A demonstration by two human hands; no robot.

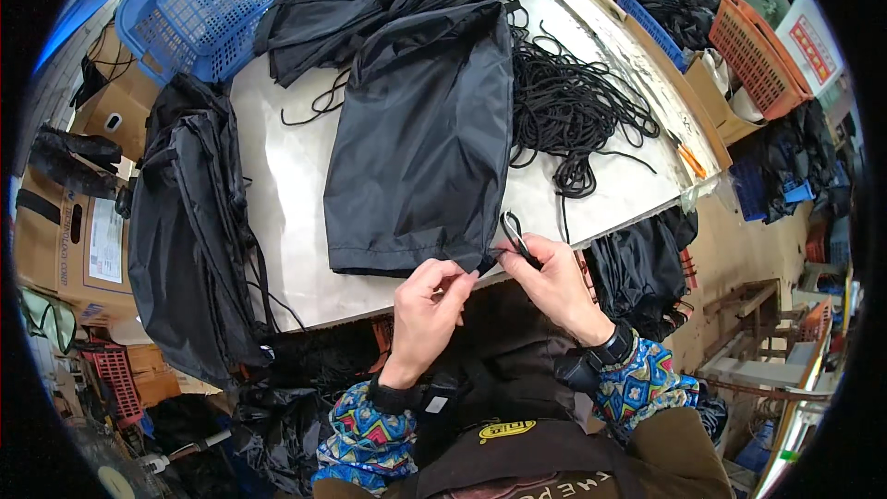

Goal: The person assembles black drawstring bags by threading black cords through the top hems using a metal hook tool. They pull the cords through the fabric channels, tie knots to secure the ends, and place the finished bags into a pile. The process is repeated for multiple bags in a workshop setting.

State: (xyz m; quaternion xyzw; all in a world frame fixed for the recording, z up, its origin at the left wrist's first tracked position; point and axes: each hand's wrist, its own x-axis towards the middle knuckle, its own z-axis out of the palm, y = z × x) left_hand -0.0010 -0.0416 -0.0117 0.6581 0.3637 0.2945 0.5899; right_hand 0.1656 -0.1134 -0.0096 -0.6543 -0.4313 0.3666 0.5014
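A dark apron [564, 457] with a yellow emblem lies nearest, below the black fabric piece [420, 139], and bright patterned sleeve covers [642, 383] reach up toward that piece from either side of the apron. The black fabric piece is long, roughly rectangular and slightly glossy, laid flat on the pale counter [286, 176], with soft creases down its length and a stitched hem along its near edge. Its near right corner sits right at the fingers. The left hand [427, 310] pinches the hem just beside this corner, thumb and forefinger pressed together on the cloth. The right hand [554, 286], at the corner's right, has its fingers closed on a slim loop [515, 233], silvery and black; whether they also grip the cloth, I cannot tell. Right of the black fabric piece lies a tangled heap of black cord [577, 102]; beyond its far edge, a pile of black cloth [360, 0]; to its left, a folded black stack [189, 231], with a blue basket [208, 18] past its far left corner.
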